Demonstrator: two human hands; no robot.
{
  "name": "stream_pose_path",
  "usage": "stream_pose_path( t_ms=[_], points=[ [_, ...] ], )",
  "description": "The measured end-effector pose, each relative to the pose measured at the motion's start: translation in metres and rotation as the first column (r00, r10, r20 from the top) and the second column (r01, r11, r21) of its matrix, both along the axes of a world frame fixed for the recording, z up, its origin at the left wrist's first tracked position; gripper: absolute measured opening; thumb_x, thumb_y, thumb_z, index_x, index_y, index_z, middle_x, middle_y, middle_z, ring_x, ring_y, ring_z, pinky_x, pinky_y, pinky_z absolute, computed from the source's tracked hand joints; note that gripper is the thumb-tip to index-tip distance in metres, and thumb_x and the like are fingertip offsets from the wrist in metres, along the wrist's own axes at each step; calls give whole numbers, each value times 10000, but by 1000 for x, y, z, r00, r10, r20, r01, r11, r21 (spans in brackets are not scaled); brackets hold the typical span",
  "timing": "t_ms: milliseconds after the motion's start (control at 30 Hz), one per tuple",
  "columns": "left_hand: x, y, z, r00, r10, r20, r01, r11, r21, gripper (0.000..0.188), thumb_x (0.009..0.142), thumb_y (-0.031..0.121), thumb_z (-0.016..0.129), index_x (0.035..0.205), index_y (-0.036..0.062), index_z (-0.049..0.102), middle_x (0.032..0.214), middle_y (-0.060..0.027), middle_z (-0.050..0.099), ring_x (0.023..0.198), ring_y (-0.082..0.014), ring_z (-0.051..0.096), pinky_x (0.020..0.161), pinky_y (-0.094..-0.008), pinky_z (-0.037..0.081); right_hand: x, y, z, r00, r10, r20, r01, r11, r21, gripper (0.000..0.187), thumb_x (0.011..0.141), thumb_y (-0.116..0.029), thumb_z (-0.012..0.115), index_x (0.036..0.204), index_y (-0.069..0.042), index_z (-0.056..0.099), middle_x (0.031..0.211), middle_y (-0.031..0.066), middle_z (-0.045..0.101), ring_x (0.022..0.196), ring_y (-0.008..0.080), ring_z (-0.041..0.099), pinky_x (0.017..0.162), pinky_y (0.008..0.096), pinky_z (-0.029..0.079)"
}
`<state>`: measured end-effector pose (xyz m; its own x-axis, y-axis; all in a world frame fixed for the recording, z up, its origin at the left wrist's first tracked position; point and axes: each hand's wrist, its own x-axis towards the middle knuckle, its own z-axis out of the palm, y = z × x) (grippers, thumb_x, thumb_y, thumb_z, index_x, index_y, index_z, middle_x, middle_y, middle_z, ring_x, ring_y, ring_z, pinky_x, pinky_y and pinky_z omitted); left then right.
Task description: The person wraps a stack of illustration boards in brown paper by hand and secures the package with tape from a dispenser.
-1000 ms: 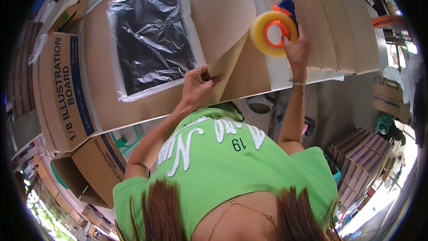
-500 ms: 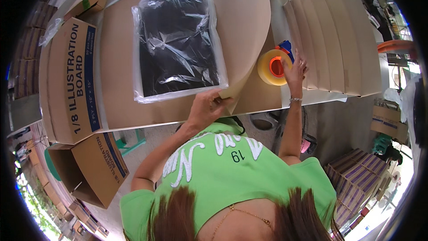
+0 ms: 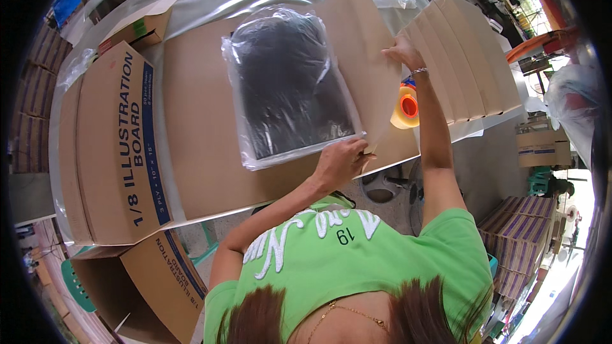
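Left fingers (image 3: pixel 352 146): closing in a pinch on the near edge of the brown sheet, thumb and fingertips meeting right at the corner of the wrapped pack.
Right fingers (image 3: pixel 398 52): bending slightly apart and touching the lifted right edge of the brown sheet; cannot tell whether they are gripping it.
Brown sheet (image 3: pixel 204 153): spreading leftward from both sets of fingers, its right side curling up between them.
Wrapped pack (image 3: pixel 287 95): lying on the brown sheet, beyond and left of the left fingers; clear plastic is covering its black contents.
Tape dispenser (image 3: pixel 401 116): sitting nearer the body than the right fingers, partly hiding behind the right forearm, showing a yellow roll around an orange core.
Folded cartons (image 3: pixel 468 57): leaning in overlapping layers just right of the right fingers.
Blue-banded box (image 3: pixel 105 146): standing well left of the left fingers.
Open box (image 3: pixel 162 274): gaping below it, left of and nearer the body than the left fingers.
Bench (image 3: pixel 217 0): carrying the brown sheet, its silvery cover showing beyond the fingers.
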<state>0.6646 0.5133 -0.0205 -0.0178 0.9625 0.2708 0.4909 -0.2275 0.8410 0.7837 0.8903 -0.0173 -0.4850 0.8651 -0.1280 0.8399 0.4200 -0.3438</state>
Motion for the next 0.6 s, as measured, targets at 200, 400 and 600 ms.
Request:
stream_pose_path(
  t_ms=[200,400,600],
  points=[
    [-92,-37,2,997,62,-39,-57,992,112,210,776,254,740,808,63,661,811,-60,646,731,-279,644,648,-383,510,-62,-73,29,996,-71,-47,80,974,214,472,667,-265,757,1027,24,658,838,119,671,734,199,638,672,338,503],
    [-194,-22,3,868,463,180,-494,842,218,272,788,284,742,982,106,675,1009,-122,616,1017,-306,569,890,-393,448,-49,-63,15,988,-24,-154,44,991,126,508,690,-244,764,1078,48,611,885,112,655,784,185,633,700,314,504],
    [-212,11,-14,901,430,-59,-397,871,289,449,795,324,740,1184,132,626,1240,-155,530,1166,-346,480,1006,-432,365,-42,-42,-18,969,-34,-243,42,999,26,528,753,-324,747,1115,35,609,884,53,648,781,162,616,714,296,496]
  ],
)
